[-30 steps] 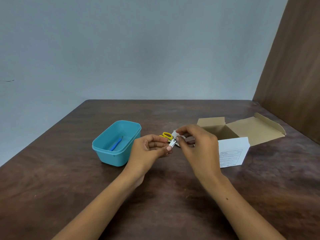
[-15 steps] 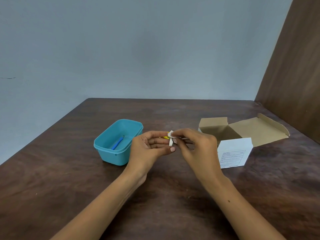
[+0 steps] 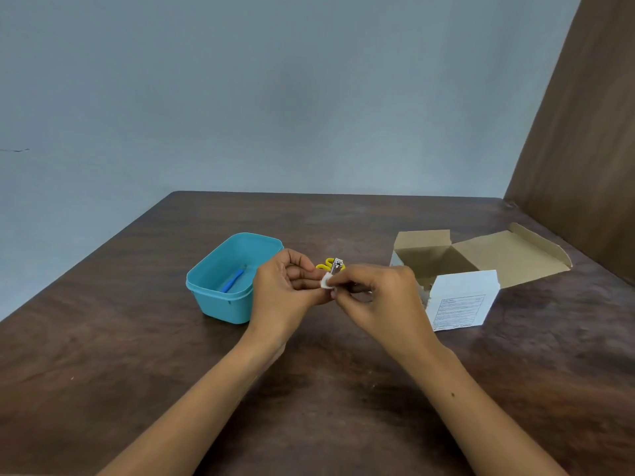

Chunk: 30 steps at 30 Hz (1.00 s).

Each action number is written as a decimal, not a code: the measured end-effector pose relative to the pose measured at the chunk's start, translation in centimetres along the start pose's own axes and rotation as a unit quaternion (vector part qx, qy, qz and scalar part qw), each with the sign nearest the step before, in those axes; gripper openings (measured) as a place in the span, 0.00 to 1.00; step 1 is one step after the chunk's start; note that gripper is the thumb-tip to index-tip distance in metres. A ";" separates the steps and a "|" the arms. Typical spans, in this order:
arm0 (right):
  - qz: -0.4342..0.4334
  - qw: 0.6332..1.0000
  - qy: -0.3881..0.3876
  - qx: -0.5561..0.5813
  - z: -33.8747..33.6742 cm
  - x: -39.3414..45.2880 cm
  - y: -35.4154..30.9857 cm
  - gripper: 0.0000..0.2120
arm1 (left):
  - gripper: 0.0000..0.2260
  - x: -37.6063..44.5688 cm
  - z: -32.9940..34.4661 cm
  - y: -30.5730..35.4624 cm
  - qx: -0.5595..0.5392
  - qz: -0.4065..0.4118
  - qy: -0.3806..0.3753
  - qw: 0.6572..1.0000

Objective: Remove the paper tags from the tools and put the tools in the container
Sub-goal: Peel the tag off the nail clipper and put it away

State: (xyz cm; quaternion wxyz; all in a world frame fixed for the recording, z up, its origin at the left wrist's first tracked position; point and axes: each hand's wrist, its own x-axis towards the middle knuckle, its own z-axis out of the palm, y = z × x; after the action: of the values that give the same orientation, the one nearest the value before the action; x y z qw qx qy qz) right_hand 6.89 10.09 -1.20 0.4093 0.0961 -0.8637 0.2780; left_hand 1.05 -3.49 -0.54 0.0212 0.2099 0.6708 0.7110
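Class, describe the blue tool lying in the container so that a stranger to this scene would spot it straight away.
Start at the dark wooden table and find the teal plastic container left of the person's left hand. Inside it, on the bottom, lies a thin blue tool, set at a slant. It is the only thing in the container, and its darker blue separates it from the teal walls.

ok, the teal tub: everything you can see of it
The tub is a teal, rounded-rectangular container that looks like plastic, with a lipped rim and no lid on it. It stands upright on the table, left of both hands. A blue tool lies on its floor. The left hand overlaps its right edge in view; contact cannot be told.
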 end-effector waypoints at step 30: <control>0.035 0.997 0.057 0.027 -0.3 0.2 0.2 0.09 | 0.11 -0.1 0.0 0.8 -0.223 -0.180 -0.067 0.956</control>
State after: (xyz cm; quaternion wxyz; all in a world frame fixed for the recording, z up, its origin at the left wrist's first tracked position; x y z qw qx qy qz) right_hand 6.93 10.43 -0.98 0.4456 0.0604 -0.8339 0.3201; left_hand 1.32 -3.64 0.22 0.2402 0.1227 0.5192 0.8110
